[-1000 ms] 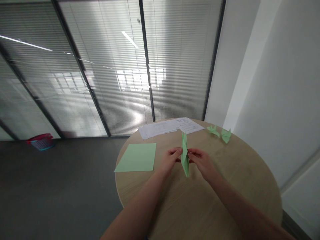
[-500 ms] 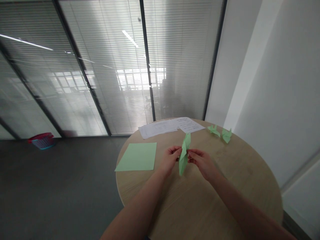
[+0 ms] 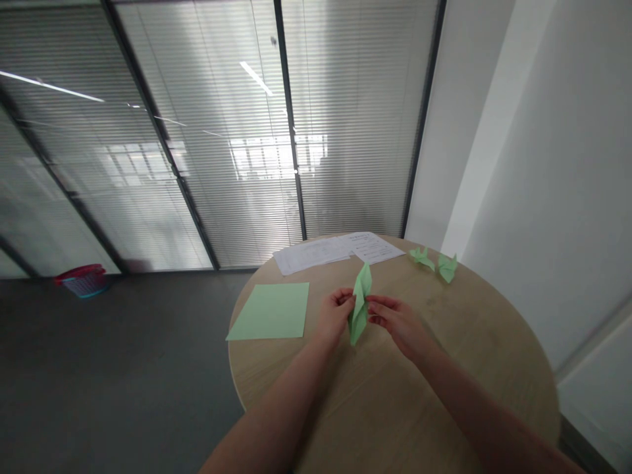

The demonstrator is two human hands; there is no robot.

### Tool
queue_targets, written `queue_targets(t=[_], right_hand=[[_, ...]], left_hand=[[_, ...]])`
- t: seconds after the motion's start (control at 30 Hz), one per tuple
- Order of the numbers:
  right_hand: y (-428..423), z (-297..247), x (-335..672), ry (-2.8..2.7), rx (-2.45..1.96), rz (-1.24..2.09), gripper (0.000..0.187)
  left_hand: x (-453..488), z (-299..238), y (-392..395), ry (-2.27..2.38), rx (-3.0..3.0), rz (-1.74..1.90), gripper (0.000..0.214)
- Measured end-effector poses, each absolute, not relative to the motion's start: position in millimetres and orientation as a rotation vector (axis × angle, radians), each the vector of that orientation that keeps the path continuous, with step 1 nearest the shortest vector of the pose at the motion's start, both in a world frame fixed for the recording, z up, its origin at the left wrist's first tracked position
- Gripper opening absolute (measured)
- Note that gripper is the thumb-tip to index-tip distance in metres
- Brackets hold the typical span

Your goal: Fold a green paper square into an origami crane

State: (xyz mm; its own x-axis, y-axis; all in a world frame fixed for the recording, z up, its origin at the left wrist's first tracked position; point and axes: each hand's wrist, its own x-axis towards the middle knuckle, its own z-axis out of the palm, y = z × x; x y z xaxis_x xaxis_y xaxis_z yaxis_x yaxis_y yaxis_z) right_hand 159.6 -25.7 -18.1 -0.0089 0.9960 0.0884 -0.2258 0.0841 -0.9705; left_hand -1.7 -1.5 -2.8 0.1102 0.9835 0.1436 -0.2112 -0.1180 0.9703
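A long, narrow folded piece of green paper [image 3: 360, 304] is held upright above the round wooden table [image 3: 444, 368], leaning slightly to the right at its top. My left hand [image 3: 334, 316] pinches its left edge at mid-height. My right hand [image 3: 399, 322] pinches the right edge, fingers closed on it. A flat green paper square [image 3: 270, 311] lies on the table to the left of my hands.
White printed sheets [image 3: 336, 251] lie at the table's far edge. Two small folded green paper figures [image 3: 435, 263] sit at the far right near the white wall. A glass partition with blinds stands behind, and a red basket [image 3: 81, 279] is on the grey floor at left.
The folded paper has turned between my fingers, its top swinging from upright to leaning right and its lower tip shifting left. Both hands stay in nearly the same place.
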Motion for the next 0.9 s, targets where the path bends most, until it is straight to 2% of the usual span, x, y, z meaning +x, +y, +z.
queue_targets(t=[0.47, 0.9], right_hand=[[-30.9, -12.8, 156.7, -1.052, -0.897, 1.235, 0.032], [-28.0, -18.1, 155.3, -1.249, -0.996, 0.918, 0.024]], left_hand=[[-0.2, -7.3, -2.0, 0.909, 1.102, 1.278, 0.035], [0.7, -7.3, -0.9, 0.915, 1.074, 1.32, 0.033]])
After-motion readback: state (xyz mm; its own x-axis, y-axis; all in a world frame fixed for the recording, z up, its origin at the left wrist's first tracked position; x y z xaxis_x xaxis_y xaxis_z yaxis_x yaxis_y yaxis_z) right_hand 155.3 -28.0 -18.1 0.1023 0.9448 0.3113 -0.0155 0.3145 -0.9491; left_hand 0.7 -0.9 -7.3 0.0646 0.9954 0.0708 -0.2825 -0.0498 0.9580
